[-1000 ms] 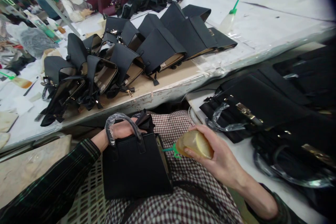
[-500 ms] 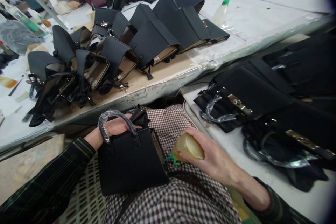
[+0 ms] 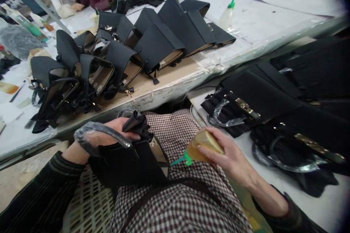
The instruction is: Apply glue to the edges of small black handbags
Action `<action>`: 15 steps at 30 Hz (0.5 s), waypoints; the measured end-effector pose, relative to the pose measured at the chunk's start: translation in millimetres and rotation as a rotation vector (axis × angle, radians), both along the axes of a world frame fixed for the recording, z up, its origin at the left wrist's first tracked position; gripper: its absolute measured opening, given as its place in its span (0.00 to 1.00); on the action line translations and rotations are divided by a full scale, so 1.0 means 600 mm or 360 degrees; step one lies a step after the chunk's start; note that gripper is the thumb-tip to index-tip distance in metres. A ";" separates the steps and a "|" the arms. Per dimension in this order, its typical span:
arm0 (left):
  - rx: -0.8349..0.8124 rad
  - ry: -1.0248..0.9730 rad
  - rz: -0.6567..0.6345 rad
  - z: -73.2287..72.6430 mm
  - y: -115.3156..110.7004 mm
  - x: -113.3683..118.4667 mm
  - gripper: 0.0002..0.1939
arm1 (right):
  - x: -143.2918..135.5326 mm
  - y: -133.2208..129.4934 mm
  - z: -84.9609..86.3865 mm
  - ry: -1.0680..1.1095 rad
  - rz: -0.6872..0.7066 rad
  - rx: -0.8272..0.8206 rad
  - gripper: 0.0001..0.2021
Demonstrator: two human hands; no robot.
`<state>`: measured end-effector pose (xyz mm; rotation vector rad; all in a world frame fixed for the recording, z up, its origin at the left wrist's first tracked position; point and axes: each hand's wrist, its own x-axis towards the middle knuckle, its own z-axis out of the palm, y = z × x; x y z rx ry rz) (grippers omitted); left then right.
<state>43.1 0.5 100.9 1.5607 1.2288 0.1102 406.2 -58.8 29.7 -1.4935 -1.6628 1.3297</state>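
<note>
Across my lap lies a black handbag [image 3: 128, 167] with plastic-wrapped handles [image 3: 105, 128] and a beige inside showing at its right end. My left hand [image 3: 109, 133] reaches through the handles and is closed on the bag's gathered black top part [image 3: 135, 123]. In my right hand [image 3: 226, 156] is a squeeze bottle [image 3: 203, 145] of amber liquid, with the fingers wrapped round it. Its green nozzle [image 3: 179, 160] points left, its tip close beside the bag's right end; whether they touch I cannot tell.
Several black bag bodies [image 3: 161, 43] stand on the long table ahead. Another green-tipped bottle [image 3: 226, 14] stands behind them. More black handbags [image 3: 262, 98] with gold clasps lie on the surface at right. A person [image 3: 61, 0] sits at the far left. A plastic crate [image 3: 87, 200] is below left.
The handbag has tipped and shifted slightly left, so more of its open right end shows. The bottle has moved a little right and turned, its nozzle now plainer to see.
</note>
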 end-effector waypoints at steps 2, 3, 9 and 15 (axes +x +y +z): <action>-0.0035 -0.0020 -0.0055 0.021 -0.013 -0.007 0.12 | 0.008 0.000 0.002 0.0030 -0.0142 0.0059 0.23; -0.0044 -0.0037 -0.0083 0.026 -0.020 -0.009 0.11 | 0.010 0.000 0.001 0.0041 -0.0199 0.0106 0.23; 0.0073 -0.0109 -0.0044 -0.011 -0.049 -0.022 0.11 | -0.020 -0.008 -0.032 -0.0030 -0.0166 0.0421 0.25; 0.0091 -0.0158 0.0099 -0.028 -0.059 -0.036 0.10 | -0.061 0.001 -0.072 -0.0096 0.0036 0.0662 0.24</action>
